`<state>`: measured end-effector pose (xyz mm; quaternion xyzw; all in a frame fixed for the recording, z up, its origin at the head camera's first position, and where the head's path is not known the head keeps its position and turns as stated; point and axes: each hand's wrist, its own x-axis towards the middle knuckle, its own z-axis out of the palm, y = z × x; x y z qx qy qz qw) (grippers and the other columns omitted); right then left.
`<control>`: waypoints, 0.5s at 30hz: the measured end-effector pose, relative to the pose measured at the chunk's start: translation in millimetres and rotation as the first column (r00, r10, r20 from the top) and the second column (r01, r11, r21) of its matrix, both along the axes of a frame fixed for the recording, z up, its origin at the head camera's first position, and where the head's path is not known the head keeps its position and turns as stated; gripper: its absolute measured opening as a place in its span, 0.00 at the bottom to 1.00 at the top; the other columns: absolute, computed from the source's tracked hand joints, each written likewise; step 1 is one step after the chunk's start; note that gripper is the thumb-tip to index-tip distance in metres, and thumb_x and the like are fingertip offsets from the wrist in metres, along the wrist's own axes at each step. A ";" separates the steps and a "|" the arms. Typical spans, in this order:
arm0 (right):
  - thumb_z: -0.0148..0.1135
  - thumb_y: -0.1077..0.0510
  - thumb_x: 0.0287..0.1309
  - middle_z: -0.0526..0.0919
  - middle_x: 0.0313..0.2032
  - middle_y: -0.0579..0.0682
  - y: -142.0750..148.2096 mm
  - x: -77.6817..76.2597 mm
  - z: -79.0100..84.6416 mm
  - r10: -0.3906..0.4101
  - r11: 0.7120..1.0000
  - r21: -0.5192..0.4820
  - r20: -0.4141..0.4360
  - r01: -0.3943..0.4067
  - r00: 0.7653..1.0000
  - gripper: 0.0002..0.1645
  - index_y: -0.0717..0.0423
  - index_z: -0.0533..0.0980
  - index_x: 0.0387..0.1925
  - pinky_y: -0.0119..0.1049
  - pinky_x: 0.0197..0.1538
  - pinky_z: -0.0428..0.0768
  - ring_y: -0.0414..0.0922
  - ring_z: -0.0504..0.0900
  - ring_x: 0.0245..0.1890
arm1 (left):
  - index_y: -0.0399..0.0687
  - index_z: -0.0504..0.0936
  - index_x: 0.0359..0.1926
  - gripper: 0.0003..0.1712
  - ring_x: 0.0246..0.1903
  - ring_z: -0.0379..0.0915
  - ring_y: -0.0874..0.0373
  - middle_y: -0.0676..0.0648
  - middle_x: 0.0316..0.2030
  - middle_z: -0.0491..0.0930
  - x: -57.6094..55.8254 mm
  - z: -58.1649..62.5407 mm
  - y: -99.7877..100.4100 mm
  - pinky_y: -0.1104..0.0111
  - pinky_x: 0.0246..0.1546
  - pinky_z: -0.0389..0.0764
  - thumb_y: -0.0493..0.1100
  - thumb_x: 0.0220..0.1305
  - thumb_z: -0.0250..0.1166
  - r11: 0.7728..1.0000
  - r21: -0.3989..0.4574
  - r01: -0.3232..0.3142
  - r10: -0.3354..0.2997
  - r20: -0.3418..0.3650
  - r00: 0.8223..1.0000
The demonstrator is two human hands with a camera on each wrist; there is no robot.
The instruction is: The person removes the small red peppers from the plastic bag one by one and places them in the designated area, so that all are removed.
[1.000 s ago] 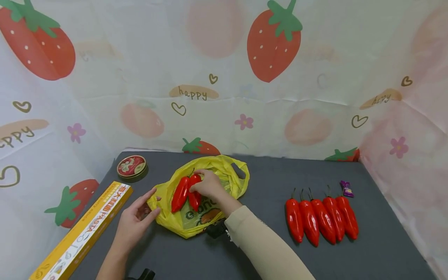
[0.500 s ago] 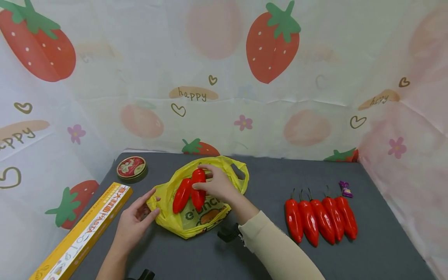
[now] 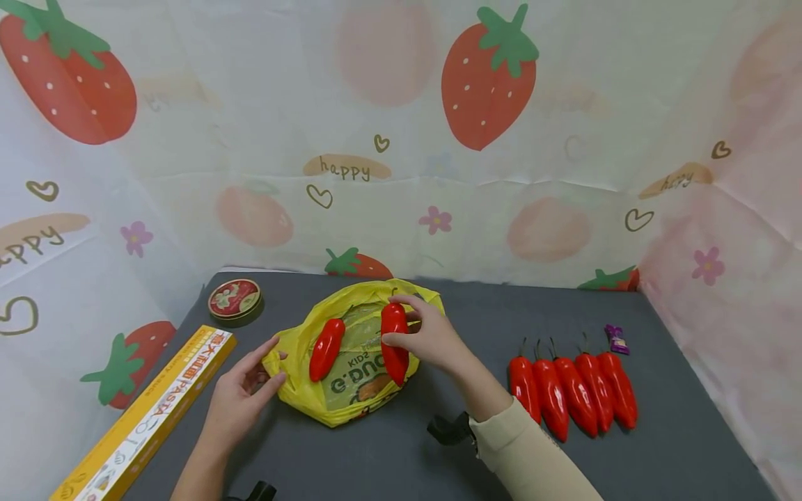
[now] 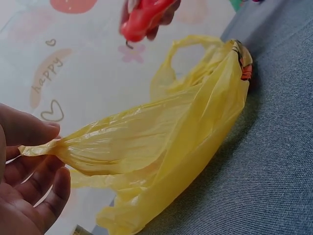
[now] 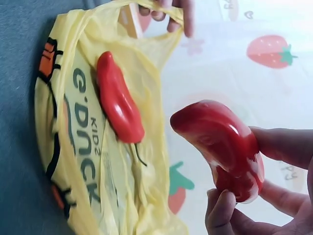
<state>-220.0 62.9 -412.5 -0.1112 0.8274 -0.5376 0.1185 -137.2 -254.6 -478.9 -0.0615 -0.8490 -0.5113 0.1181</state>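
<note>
A yellow plastic bag (image 3: 301, 403) lies spread open on the table, printed lettering showing inside. My left hand (image 3: 241, 393) pinches the bag's left edge between thumb and fingers, pulling that part up into a gathered strip in the left wrist view. My right hand (image 3: 432, 334) holds a glossy red chili pepper (image 3: 394, 348) by its stem end, raised over the bag's right side. Another red chili pepper (image 5: 119, 98) rests inside the bag, its thin dark stem visible in the right wrist view.
To the right lie several red chili peppers (image 3: 579, 396) in a row, with a small purple wrapped candy (image 3: 617, 339) behind them. A round red tin (image 3: 235, 299) stands at the back left. A long yellow pasta box (image 3: 150, 410) lies along the left edge.
My right hand has lifted one chili pepper away from the other and carried it rightward over the bag. The left hand keeps its place on the bag's edge.
</note>
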 end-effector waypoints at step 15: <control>0.74 0.55 0.56 0.80 0.58 0.54 70.4 22.9 -21.1 -0.130 0.985 0.101 -0.087 0.138 0.988 0.38 0.43 0.71 0.68 0.47 0.47 0.85 0.53 0.79 0.53 | 0.48 0.70 0.72 0.32 0.45 0.75 0.74 0.41 0.54 0.83 -2.2 -3.0 0.1 0.82 0.42 0.76 0.39 0.69 0.66 1.000 0.009 -0.007 0.006 0.008 1.000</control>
